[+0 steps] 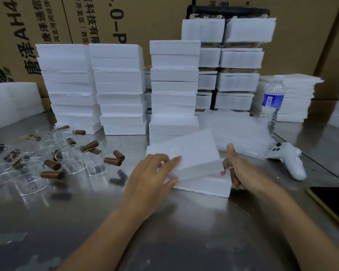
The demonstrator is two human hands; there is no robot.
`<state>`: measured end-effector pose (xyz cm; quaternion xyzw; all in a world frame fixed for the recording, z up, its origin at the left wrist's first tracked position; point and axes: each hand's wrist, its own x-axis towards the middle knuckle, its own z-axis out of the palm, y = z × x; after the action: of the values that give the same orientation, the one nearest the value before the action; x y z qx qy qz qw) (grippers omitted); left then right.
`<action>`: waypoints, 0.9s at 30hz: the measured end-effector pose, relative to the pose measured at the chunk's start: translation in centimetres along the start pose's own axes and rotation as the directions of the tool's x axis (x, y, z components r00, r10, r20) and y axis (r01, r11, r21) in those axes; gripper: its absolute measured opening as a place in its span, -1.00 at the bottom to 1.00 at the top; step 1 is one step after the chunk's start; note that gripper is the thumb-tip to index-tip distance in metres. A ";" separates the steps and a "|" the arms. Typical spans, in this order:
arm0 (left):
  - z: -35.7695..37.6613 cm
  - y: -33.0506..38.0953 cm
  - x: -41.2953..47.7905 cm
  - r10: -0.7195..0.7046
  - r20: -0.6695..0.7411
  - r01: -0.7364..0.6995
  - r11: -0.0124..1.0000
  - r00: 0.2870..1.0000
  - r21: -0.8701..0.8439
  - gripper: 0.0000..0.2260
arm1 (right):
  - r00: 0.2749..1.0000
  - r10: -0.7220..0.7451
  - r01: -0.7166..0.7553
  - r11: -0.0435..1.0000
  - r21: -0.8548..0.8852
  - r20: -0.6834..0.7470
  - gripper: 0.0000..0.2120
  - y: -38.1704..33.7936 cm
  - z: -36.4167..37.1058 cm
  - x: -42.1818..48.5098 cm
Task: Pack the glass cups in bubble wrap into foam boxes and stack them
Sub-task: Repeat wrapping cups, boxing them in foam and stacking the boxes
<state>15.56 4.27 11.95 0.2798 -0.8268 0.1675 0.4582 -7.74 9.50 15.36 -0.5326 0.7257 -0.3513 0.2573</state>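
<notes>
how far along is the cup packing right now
Done: several tall stacks of closed foam boxes stand at the back. In hand: left hand and right hand hold one foam box with its lid tilted up. Left: many bare glass cups wait on the left, bubble wrap behind the box.

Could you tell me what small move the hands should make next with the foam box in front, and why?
Probably lower the lid square onto the base and press it flush. The lid sits tilted and skewed over the base, with the left hand pinching its left edge and the right hand gripping its right end. What lies inside is hidden.
</notes>
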 end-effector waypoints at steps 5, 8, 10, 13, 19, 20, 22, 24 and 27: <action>-0.1 0.1 -0.1 -0.052 0.004 0.052 0.999 0.999 0.000 -0.43 | 0.994 -0.097 0.096 0.995 -0.027 -0.047 -0.24 0.3 0.5 0.0; 0.0 0.1 0.1 -0.055 0.005 0.055 0.997 0.998 0.049 -0.33 | 0.985 -0.144 0.146 0.989 0.010 -0.095 -0.39 0.4 0.7 0.0; -0.2 0.1 0.1 -0.053 -0.004 0.053 0.996 0.999 0.072 -0.34 | 0.979 -0.164 0.164 0.986 -0.007 -0.120 -0.46 0.5 0.6 0.1; -0.5 0.4 -0.1 -0.205 -0.047 0.207 0.978 0.978 0.025 -0.48 | 0.979 -0.162 0.163 0.987 -0.003 -0.127 -0.53 1.0 0.3 0.3; -1.9 0.3 0.6 -0.878 0.012 0.754 0.403 0.479 -0.519 -0.73 | 0.976 -0.144 0.141 0.990 -0.029 -0.162 -0.70 1.8 -0.1 0.5; -2.2 0.1 0.5 -0.929 0.092 0.765 0.236 0.358 -0.599 -0.74 | 0.972 -0.149 0.148 0.989 -0.022 -0.183 -0.72 1.9 -0.1 0.6; -3.0 0.0 0.2 -0.935 0.305 0.707 -0.092 0.182 -0.702 -0.76 | 0.963 -0.152 0.155 0.988 -0.006 -0.224 -0.75 2.2 -0.1 0.9; -3.8 0.1 -0.3 -0.869 0.489 0.629 -0.336 0.081 -0.701 -0.80 | 0.958 -0.150 0.154 0.988 -0.003 -0.245 -0.77 2.5 0.0 1.1; -5.0 0.5 -0.8 -0.768 0.640 0.573 -0.531 -0.015 -0.624 -0.85 | 0.958 -0.144 0.146 0.989 -0.009 -0.247 -0.79 2.8 0.1 1.3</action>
<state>18.95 7.61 13.87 0.4641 -0.2384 -0.6450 0.5583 -9.70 8.77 13.10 -0.5353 0.7095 -0.4362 0.1409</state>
